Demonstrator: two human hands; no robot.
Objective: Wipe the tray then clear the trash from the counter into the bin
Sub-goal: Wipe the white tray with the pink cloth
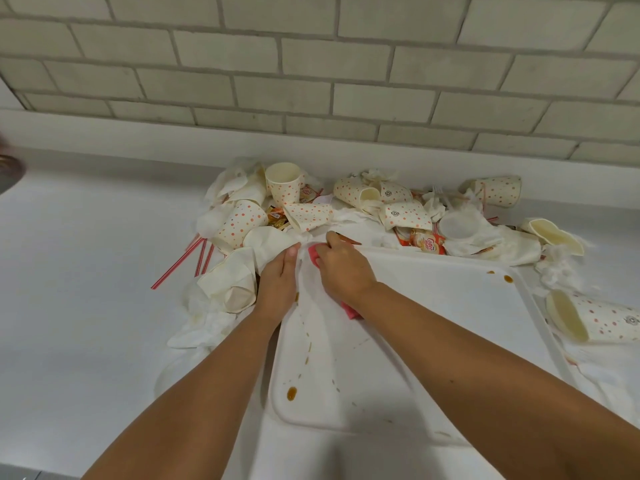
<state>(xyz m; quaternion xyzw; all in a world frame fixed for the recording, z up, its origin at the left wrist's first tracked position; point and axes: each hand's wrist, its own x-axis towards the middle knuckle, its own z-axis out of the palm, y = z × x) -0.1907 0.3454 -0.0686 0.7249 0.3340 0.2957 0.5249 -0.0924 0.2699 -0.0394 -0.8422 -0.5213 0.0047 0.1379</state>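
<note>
A white tray [450, 306] lies on the counter, marked with brown drips and a brown puddle [292, 393] near its front left corner. My right hand [341, 268] presses a pink cloth [313, 255] onto the tray's far left corner; more of the cloth shows under my wrist. My left hand [278, 282] rests on the tray's left edge with its fingers fairly straight. Behind the tray sits a heap of dotted paper cups [285, 183], crumpled napkins [478, 233], sachets [427, 241] and striped straws [176, 266].
A tiled wall runs along the back of the white counter [86, 271]. Another dotted cup [595, 317] lies on its side to the right of the tray. A dark object [8, 171] shows at the far left edge.
</note>
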